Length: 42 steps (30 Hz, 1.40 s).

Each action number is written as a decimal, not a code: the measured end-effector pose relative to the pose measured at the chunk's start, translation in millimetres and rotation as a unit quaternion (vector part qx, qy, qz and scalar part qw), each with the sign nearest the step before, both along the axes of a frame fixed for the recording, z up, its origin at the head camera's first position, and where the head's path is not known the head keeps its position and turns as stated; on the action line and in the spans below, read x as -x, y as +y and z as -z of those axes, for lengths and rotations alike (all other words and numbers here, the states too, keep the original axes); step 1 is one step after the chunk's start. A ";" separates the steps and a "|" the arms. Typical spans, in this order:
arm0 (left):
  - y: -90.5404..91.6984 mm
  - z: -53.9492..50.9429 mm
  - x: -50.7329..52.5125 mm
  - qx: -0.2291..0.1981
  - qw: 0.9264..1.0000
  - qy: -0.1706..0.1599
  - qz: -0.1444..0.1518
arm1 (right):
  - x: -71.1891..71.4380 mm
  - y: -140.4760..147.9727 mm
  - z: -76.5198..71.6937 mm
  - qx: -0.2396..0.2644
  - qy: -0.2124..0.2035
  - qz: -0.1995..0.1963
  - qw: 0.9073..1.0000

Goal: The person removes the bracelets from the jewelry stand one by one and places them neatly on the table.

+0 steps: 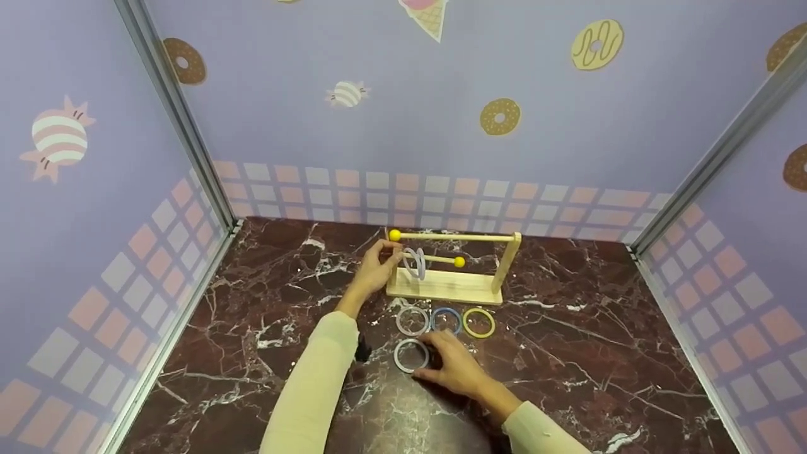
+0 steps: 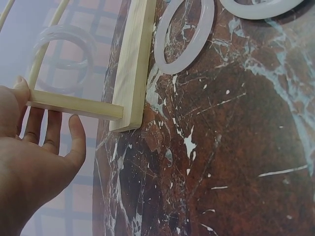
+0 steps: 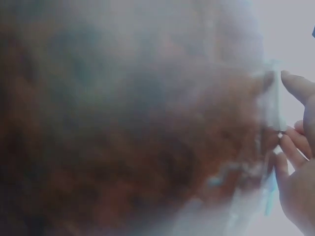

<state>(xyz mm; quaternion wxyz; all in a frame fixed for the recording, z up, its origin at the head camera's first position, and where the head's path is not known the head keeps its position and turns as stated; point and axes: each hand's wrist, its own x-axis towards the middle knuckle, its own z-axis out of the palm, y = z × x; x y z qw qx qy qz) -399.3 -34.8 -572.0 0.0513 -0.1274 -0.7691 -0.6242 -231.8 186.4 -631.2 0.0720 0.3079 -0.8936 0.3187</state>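
My left hand [image 1: 376, 268] grips the left upright [image 2: 74, 104] of a wooden stand [image 1: 444, 287], thumb on one side and fingers on the other. Two pale translucent rings [image 1: 422, 265] hang on the stand's lower rod, which ends in a yellow ball [image 1: 459, 261]. Nearer the body, my right hand [image 1: 455, 364] holds a white ring [image 1: 396, 356] on the tabletop, thumb and fingers at opposite sides of its rim. The right wrist view is mostly blurred; the hand [image 3: 300, 142] appears at its right edge, beside the ring seen edge-on.
Between stand and right hand lie a whitish ring [image 1: 398, 321], a blue ring [image 1: 446, 309] and a yellow ring [image 1: 479, 337] in a row. The stand's upper rod [image 1: 454, 237] carries no ring. Patterned walls [image 1: 378, 139] enclose the dark marbled table [image 1: 599, 353] on three sides.
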 end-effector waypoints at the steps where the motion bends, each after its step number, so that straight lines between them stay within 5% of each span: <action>1: 0.0 -0.2 0.0 0.002 1.000 0.002 -0.002 | 0.2 0.8 -2.2 -0.004 -0.006 -0.001 1.000; 7: -1.1 -1.6 0.9 0.011 1.000 -0.003 -0.004 | 1.6 5.2 -16.3 -0.032 -0.053 -0.012 0.998; 18: -4.2 -3.5 0.3 0.001 1.000 -0.003 0.004 | 14.0 13.9 -59.6 -0.072 -0.117 -0.092 0.986; 26: -1.2 1.7 0.0 0.005 1.000 0.005 0.017 | 42.7 25.1 -90.9 -0.022 -0.109 -0.067 0.992; 30: -1.2 2.8 1.2 -0.005 1.000 0.008 0.013 | 63.5 25.6 -104.9 0.000 -0.071 -0.035 0.997; 42: -0.9 1.6 1.1 -0.009 1.000 0.012 0.018 | 102.6 24.3 -123.1 -0.032 0.022 0.013 0.999</action>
